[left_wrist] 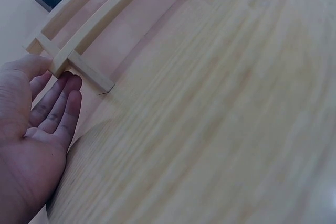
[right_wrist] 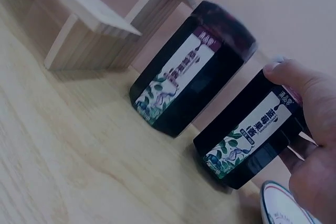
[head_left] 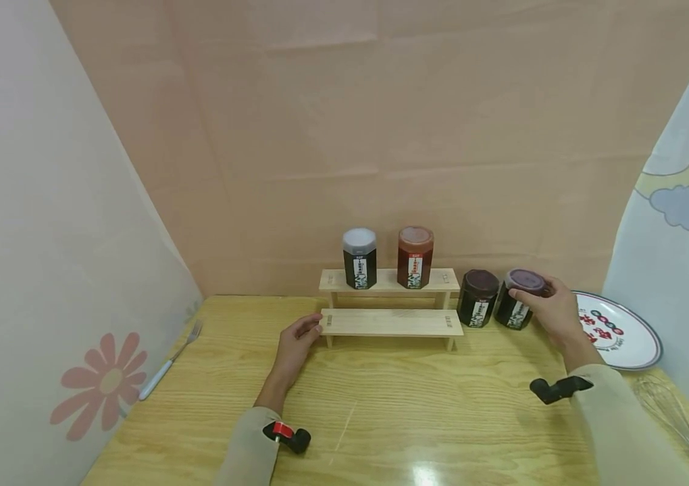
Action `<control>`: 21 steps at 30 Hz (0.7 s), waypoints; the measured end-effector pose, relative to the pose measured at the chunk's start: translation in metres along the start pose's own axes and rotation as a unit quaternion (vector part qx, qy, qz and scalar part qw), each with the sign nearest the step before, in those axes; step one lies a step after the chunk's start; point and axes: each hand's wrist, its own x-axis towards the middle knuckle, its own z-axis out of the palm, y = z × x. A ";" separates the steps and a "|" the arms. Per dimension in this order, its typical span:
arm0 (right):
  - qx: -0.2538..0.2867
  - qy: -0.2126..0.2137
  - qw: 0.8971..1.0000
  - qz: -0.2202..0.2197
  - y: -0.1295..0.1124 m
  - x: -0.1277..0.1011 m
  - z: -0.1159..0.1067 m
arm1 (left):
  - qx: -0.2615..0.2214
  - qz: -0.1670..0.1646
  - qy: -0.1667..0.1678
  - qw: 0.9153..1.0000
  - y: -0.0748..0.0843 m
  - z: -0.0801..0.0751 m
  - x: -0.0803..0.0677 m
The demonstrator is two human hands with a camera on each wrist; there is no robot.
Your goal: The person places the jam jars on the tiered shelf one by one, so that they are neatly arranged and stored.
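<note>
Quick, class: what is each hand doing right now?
Left hand: open, fingers touching the wooden rack.
Right hand: gripping the purple-lidded jar.

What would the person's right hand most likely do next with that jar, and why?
Probably lift the jar toward the rack's empty lower shelf. The right hand grips its lid, two jars stand on the upper shelf, and the left hand steadies the rack.
</note>
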 end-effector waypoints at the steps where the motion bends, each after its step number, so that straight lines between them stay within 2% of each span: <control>1: 0.005 0.003 1.000 0.002 -0.002 0.000 -0.001 | -0.003 0.000 0.000 1.000 0.000 0.000 0.000; 8: 0.028 0.018 0.999 0.020 -0.018 -0.004 -0.007 | -0.009 0.004 -0.001 1.000 0.000 0.000 0.000; 14: 0.046 0.024 0.999 0.014 -0.033 -0.013 -0.013 | -0.003 0.009 -0.001 1.000 -0.001 0.001 0.000; 21: 0.021 0.022 1.000 0.007 -0.055 -0.023 -0.018 | -0.010 0.003 0.002 1.000 0.001 0.000 0.000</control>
